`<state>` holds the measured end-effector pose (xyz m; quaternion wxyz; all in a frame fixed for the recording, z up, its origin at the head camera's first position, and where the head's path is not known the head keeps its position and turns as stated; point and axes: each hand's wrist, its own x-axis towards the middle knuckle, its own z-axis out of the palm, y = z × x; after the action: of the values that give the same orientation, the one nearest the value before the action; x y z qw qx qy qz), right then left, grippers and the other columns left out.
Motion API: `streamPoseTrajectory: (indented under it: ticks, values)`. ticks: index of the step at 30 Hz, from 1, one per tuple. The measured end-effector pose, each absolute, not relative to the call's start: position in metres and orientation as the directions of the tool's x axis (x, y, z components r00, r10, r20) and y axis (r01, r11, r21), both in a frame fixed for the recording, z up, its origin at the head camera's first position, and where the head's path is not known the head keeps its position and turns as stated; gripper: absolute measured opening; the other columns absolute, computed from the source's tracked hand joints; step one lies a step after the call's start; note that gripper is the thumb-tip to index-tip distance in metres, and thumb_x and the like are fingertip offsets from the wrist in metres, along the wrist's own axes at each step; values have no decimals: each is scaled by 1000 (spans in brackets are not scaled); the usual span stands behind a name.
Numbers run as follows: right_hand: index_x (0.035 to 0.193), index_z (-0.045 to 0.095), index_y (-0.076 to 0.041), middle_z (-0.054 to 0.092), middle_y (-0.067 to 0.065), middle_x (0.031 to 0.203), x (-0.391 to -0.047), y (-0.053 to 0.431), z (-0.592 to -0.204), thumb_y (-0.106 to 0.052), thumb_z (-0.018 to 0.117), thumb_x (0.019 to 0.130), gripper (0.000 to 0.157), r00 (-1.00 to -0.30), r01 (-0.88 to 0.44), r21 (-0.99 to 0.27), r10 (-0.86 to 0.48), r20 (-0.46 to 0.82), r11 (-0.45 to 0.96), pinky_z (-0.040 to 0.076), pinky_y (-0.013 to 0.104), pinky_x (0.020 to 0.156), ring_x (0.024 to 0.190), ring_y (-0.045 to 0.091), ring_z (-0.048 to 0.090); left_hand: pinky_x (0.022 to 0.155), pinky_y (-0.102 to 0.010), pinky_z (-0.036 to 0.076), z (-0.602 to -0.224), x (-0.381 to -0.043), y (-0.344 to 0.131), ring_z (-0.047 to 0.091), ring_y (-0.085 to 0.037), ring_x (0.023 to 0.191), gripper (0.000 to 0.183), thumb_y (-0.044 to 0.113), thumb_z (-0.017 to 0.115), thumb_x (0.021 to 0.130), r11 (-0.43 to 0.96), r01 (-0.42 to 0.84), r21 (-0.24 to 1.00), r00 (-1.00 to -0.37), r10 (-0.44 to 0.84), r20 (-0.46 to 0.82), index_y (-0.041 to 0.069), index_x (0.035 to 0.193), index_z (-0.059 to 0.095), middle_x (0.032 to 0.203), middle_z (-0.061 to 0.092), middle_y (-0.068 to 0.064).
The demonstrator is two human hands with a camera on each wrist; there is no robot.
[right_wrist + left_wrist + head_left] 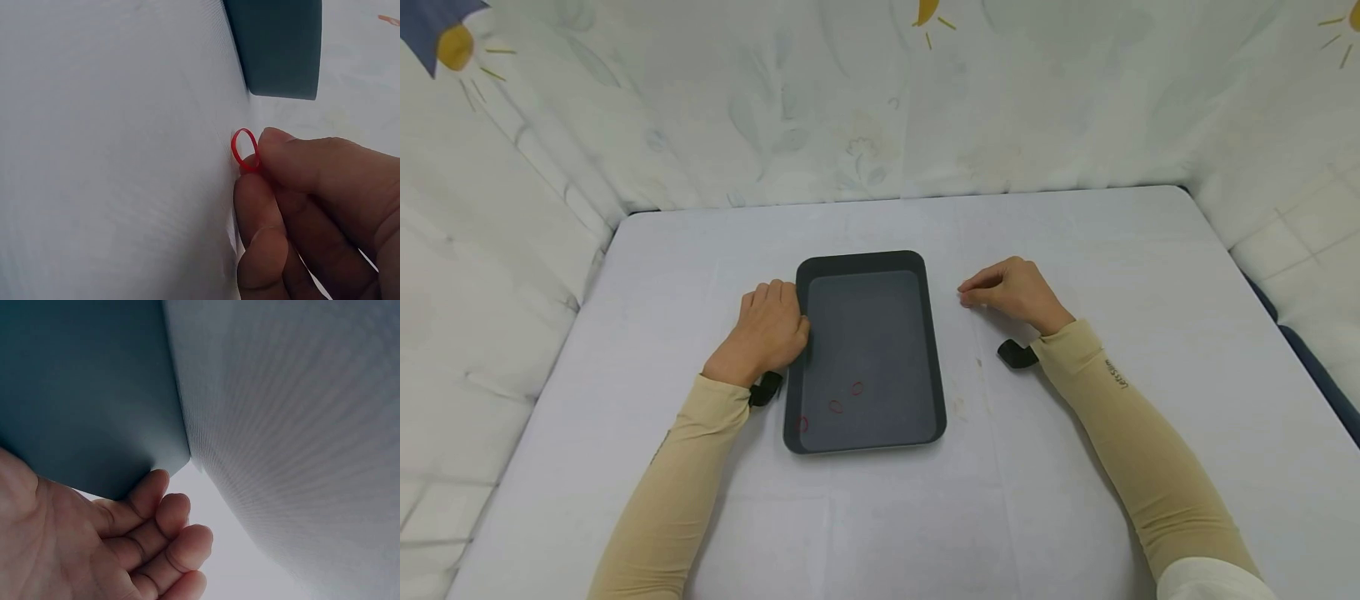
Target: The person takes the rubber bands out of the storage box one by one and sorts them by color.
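A dark grey rectangular tray point(865, 354) lies on the table with three small red rubber bands near its front left. My left hand point(766, 327) grips the tray's left rim, thumb over the edge. In the left wrist view, the curled fingers point(178, 534) are beside the tray's outer wall point(87, 394). To the right of the tray, my right hand point(1011, 292) is low over the table. Between its thumb and forefinger it pinches a red rubber band point(245, 150), seen as a small loop in the right wrist view.
A white cloth covers the table point(880, 525). Pale patterned curtains point(865, 108) hang along its back and sides. Each wrist carries a black camera mount, the right one point(1017, 354) close to the cloth.
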<state>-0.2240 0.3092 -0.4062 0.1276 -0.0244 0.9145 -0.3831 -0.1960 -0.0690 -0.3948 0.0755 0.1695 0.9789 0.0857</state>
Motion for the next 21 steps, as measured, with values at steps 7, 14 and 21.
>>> streamPoseTrajectory:
  ticks: [7, 14, 21]
  values:
    - [101, 84, -25, 82, -1, 91, -224, 311, -403, -28, 80, 89, 13, -971, 21, -712, -155, -181, 702, 51, 28, 74, 80, 12, 69, 96, -55, 36, -394, -196, -69, 43, -39, 98, 24, 17, 37, 103, 929, 313, 198, -932, 341, -125, -5, 103, 47, 100, 46, -20]
    - [105, 84, -22, 81, 5, 109, -223, 311, -396, -30, 78, 92, 16, -979, -30, -703, -163, -124, 710, 50, 30, 77, 88, 15, 68, 95, -55, 35, -395, -194, -71, 42, -39, 99, 26, 17, 35, 103, 929, 314, 195, -930, 343, -133, -5, 105, 47, 101, 46, -20]
    - [107, 83, -22, 81, 3, 112, -217, 306, -384, -29, 78, 92, 17, -981, -42, -741, -166, -95, 671, 51, 36, 90, 103, 18, 72, 95, -54, 36, -394, -195, -70, 43, -39, 99, 26, 17, 34, 103, 927, 319, 197, -930, 346, -124, -5, 105, 47, 102, 46, -20]
